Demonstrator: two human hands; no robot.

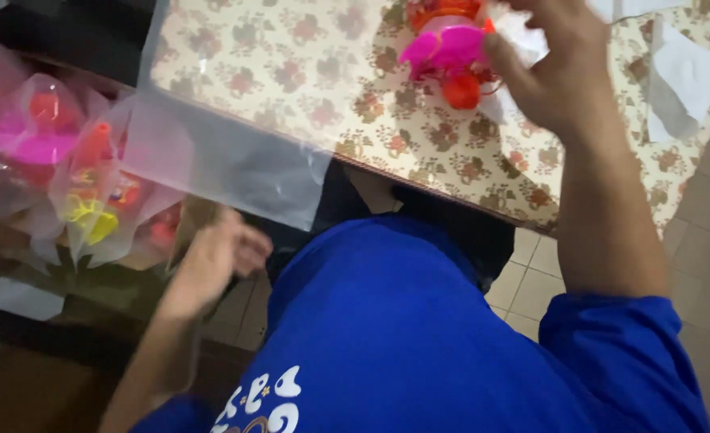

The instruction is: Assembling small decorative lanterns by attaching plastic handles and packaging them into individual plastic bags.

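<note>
The right hand (551,68) is up on the table (307,80), which has a flowery cloth. Its fingers are wrapped around a plastic toy (449,50) that is pink and orange. The toy sits near the far edge of the table. The left hand (215,256) is down low, beside the table. Its fingers are curled loosely and hold nothing. Just next to it is a pile of bagged toys (90,192) in clear wrap. A clear plastic bag (227,152) hangs over the table's near edge.
</note>
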